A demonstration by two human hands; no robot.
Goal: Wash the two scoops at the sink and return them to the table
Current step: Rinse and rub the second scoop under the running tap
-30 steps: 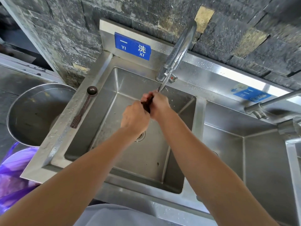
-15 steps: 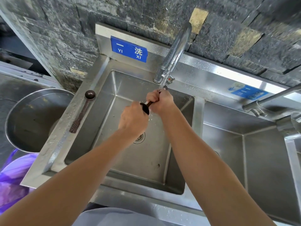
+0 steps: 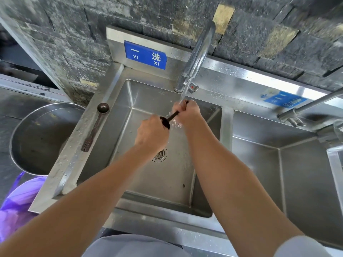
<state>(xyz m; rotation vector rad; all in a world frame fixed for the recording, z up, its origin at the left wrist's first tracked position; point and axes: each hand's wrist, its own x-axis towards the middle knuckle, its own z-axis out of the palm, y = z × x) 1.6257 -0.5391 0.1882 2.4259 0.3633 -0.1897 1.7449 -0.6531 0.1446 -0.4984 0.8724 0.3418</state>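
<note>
A dark brown scoop [image 3: 169,118] is held over the steel sink basin [image 3: 130,101] under the running water from the tap [image 3: 198,52]. My left hand [image 3: 151,133] grips its bowl end and my right hand [image 3: 187,113] is closed round its handle, where the stream lands. The second brown scoop [image 3: 96,125] lies on the sink's wet left rim, bowl toward the wall, untouched.
A large round steel bowl [image 3: 42,138] stands left of the sink, with a purple plastic bag [image 3: 16,204] below it. A second basin [image 3: 297,164] with its own tap [image 3: 308,106] lies to the right. The stone wall carries a blue sign [image 3: 145,55].
My hands have drawn apart along the scoop, so its bowl and part of the handle now show between them. The scoop on the rim has not moved.
</note>
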